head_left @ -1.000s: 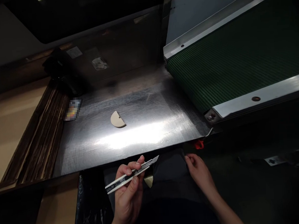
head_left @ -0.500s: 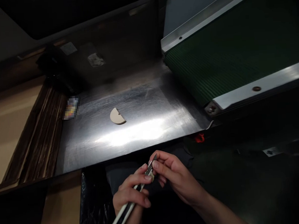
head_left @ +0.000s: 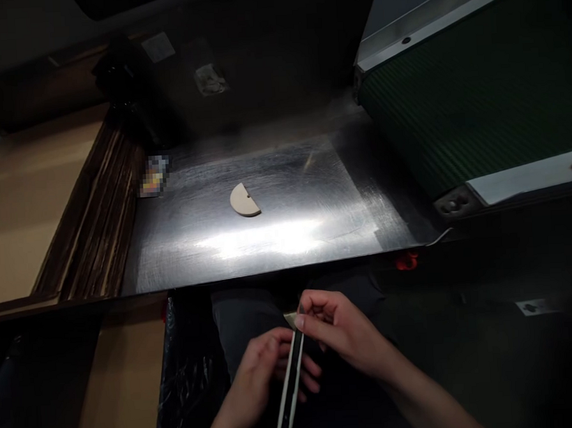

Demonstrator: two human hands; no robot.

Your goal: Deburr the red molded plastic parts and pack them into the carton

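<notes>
A box cutter [head_left: 291,386] with a white-edged, dark-centred handle slants up in front of my lap. My right hand [head_left: 342,326] pinches its blade end between thumb and fingers. Behind and beside the handle is my left hand [head_left: 269,362], its fingers apart and not wrapped round it; whether they touch it I cannot tell. A small yellowish piece [head_left: 290,318] shows by the pinched end, its kind unclear. Beyond both hands, a pale half-disc [head_left: 244,200] with a small notch in its straight edge lies on the metal table [head_left: 194,212].
Stacked flat cardboard [head_left: 40,201] stands at the left, with a blurred colourful item [head_left: 154,176] beside it. A green conveyor belt [head_left: 476,95] with metal side rails rises at the right. Black plastic [head_left: 188,366] hangs below the table's front edge. Something red [head_left: 406,261] is under the right corner.
My left hand has loosened from the box cutter's handle and its fingers have spread. The cutter now stands steeper, held by my right hand. The view has shifted, so the table appears further right.
</notes>
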